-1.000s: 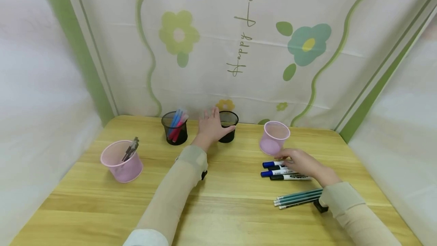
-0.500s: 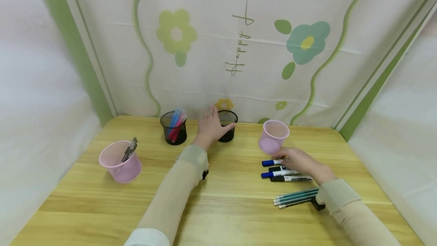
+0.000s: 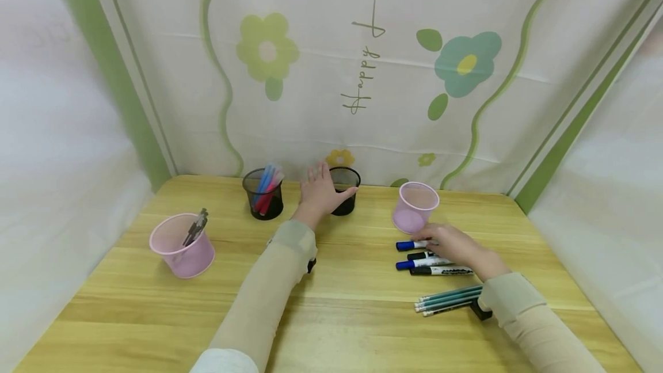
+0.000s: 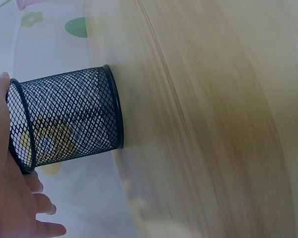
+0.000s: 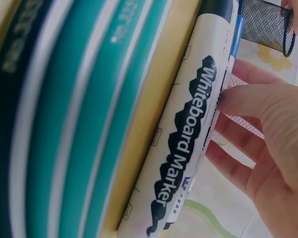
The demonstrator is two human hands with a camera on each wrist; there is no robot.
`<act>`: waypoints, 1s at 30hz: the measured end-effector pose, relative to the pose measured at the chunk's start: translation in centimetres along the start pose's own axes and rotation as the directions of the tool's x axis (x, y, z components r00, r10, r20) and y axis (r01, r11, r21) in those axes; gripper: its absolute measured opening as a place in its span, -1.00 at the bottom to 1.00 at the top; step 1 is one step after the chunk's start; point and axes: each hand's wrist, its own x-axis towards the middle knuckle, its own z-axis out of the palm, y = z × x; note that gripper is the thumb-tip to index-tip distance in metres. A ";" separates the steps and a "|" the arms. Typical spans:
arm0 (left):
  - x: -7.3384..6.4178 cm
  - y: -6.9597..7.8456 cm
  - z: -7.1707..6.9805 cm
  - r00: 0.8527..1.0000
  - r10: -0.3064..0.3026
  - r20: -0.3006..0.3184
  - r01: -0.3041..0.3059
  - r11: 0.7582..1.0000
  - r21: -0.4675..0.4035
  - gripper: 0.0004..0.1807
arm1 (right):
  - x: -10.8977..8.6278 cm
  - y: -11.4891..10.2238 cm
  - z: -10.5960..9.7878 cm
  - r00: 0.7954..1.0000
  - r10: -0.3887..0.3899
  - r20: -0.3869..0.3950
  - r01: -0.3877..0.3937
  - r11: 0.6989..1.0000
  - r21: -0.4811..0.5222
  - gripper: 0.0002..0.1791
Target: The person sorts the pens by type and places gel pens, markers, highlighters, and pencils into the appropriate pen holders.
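Observation:
My left hand (image 3: 318,193) rests at the rim of a black mesh pen cup (image 4: 72,116), thumb on one side, fingers stretched out past the other. That cup stands upright by the back curtain. On the right, my right hand (image 3: 453,244) pinches a blue-capped whiteboard marker (image 3: 406,245), the farthest of a row; its thumb and fingertips are partly hidden in the right wrist view. Beside it lie another blue-capped marker (image 3: 414,264) and black-capped markers (image 5: 181,129). A pink mesh cup (image 3: 414,209) stands just behind the right hand.
Teal pencils (image 3: 448,299) lie in front of the markers, close to the right wrist. Another black mesh cup (image 3: 264,197) at the back left holds blue and pink pens. A pink cup (image 3: 183,246) with dark pens stands at far left. The curtain (image 3: 311,102) borders the table (image 3: 352,327).
My right hand has shifted slightly left along the farthest marker, and its fingers have closed on it. The left hand stays at the black cup.

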 end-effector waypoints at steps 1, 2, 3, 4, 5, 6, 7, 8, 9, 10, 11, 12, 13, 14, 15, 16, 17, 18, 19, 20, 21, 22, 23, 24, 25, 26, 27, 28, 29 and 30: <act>0.0 0.0 0.0 1.000 -0.003 0.002 0.003 1.000 0.006 0.27 | 0.0 0.0 0.0 1.000 -0.010 -0.003 0.010 1.000 -0.001 -0.64; 0.0 0.0 0.0 1.000 -0.006 0.004 0.006 1.000 0.006 0.28 | 0.1 -0.1 0.0 1.000 -0.017 -0.008 0.017 1.000 -0.001 -0.64; 0.0 0.0 0.0 1.000 -0.009 0.003 0.009 1.000 0.008 0.28 | 0.1 -0.2 -0.1 1.000 -0.026 -0.013 0.026 1.000 -0.002 -0.63; 0.0 0.0 -0.1 1.000 -0.012 0.003 0.012 1.000 0.013 0.28 | 0.1 -0.2 -0.1 0.999 -0.028 -0.018 0.028 1.000 -0.001 -0.63; 0.0 0.0 -0.1 1.000 -0.015 0.001 0.015 1.000 0.014 0.28 | 0.2 -0.3 -0.2 0.999 -0.036 -0.022 0.036 0.999 -0.005 -0.62; 0.0 0.0 -0.1 1.000 -0.016 -0.001 0.016 1.000 0.013 0.28 | 0.2 -0.4 -0.3 0.999 -0.036 -0.026 0.036 0.999 -0.007 -0.62; 0.0 0.0 -0.2 1.000 -0.016 -0.003 0.016 1.000 0.013 0.28 | 0.2 -0.5 -0.4 0.999 -0.036 -0.029 0.036 0.999 -0.008 -0.62; 0.0 0.0 -0.2 1.000 -0.016 -0.003 0.016 1.000 0.009 0.28 | 0.2 -0.7 -0.5 0.999 -0.029 -0.030 0.029 1.000 -0.007 -0.61; 0.0 0.1 -0.2 1.000 -0.016 -0.002 0.016 1.000 0.012 0.28 | 0.2 -0.8 -0.6 0.999 -0.024 -0.031 0.023 1.000 -0.006 -0.61; -0.1 0.1 -0.3 1.000 -0.015 0.000 0.015 1.000 0.012 0.28 | 0.2 -0.9 -0.7 0.999 -0.019 -0.030 0.018 1.000 -0.004 -0.61; -0.1 0.2 -0.3 1.000 -0.014 0.001 0.014 1.000 0.013 0.27 | 0.1 -1.1 -0.8 0.999 -0.014 -0.029 0.014 1.000 -0.001 -0.60; -0.1 0.2 -0.2 1.000 -0.013 0.003 0.013 1.000 0.014 0.27 | 0.1 -1.2 -0.8 1.000 -0.009 -0.029 0.009 1.000 0.003 -0.60; -0.1 0.3 -0.2 1.000 -0.013 0.006 0.013 1.000 0.017 0.27 | 0.1 -1.3 -0.9 1.000 -0.007 -0.030 0.007 1.000 0.006 -0.60; -0.1 0.3 -0.2 1.000 -0.014 0.010 0.014 1.000 0.016 0.27 | 0.1 -1.4 -1.0 0.999 -0.006 -0.031 0.006 1.000 0.009 -0.60; -0.2 0.4 -0.2 1.000 -0.015 0.011 0.015 1.000 0.018 0.26 | 0.0 -1.5 -1.0 0.999 -0.005 -0.033 0.006 1.000 0.010 -0.60; -0.2 0.4 -0.2 1.000 -0.016 0.013 0.016 1.000 0.016 0.26 | 0.1 -1.6 -1.1 0.999 -0.007 -0.033 0.007 1.000 0.012 -0.60; -0.2 0.4 -0.1 1.000 -0.017 0.014 0.017 1.000 0.014 0.26 | 0.2 -1.8 -1.2 0.999 -0.009 -0.034 0.010 1.000 0.014 -0.60; -0.1 0.4 -0.1 1.000 -0.019 0.016 0.019 1.000 0.012 0.26 | 0.3 -1.9 -1.3 0.999 -0.013 -0.034 0.014 1.000 0.013 -0.60; -0.1 0.4 -0.1 1.000 -0.021 0.018 0.021 1.000 0.012 0.26 | 0.3 -2.1 -1.4 0.999 -0.017 -0.034 0.018 1.000 0.013 -0.60; -0.1 0.4 -0.1 1.000 -0.022 0.017 0.022 1.000 0.009 0.26 | 0.4 -2.2 -1.5 0.999 -0.022 -0.034 0.022 1.000 0.010 -0.60; 0.0 0.4 -0.1 1.000 -0.022 0.015 0.022 1.000 0.010 0.26 | 0.5 -2.3 -1.6 0.999 -0.025 -0.035 0.025 1.000 0.010 -0.60; 0.0 0.3 -0.1 1.000 -0.022 0.013 0.021 1.000 0.010 0.27 | 0.7 -2.5 -1.7 0.999 -0.031 -0.036 0.032 0.999 0.008 -0.60; 0.0 0.3 0.0 1.000 -0.022 0.010 0.022 1.000 0.009 0.27 | 0.7 -2.6 -1.8 0.999 -0.035 -0.037 0.035 0.999 0.004 -0.60; 0.0 0.3 0.0 1.000 -0.022 0.009 0.022 1.000 0.006 0.27 | 0.8 -2.7 -1.9 0.999 -0.037 -0.040 0.037 0.999 0.000 -0.61; 0.1 0.3 -0.1 1.000 -0.021 0.008 0.021 1.000 0.002 0.27 | 0.9 -2.9 -2.0 0.998 -0.040 -0.042 0.040 0.999 -0.002 -0.61; 0.0 0.3 -0.1 1.000 -0.020 0.005 0.020 1.000 -0.001 0.27 | 1.0 -3.1 -2.1 0.998 -0.045 -0.045 0.045 0.999 -0.004 -0.60; 0.0 0.3 -0.1 1.000 -0.020 0.005 0.020 1.000 -0.004 0.27 | 1.0 -3.3 -2.1 0.998 -0.050 -0.049 0.050 0.999 -0.003 -0.60; 0.0 0.3 -0.1 1.000 -0.020 0.005 0.020 1.000 -0.009 0.27 | 1.1 -3.5 -2.2 0.997 -0.060 -0.055 0.060 0.998 -0.004 -0.60; 0.0 0.3 -0.1 1.000 -0.019 0.007 0.019 1.000 -0.013 0.26 | 1.1 -3.6 -2.2 0.996 -0.064 -0.059 0.064 0.998 -0.001 -0.60; 0.0 0.3 -0.1 1.000 -0.018 0.009 0.019 1.000 -0.016 0.26 | 1.2 -3.8 -2.3 0.995 -0.073 -0.063 0.073 0.997 0.001 -0.60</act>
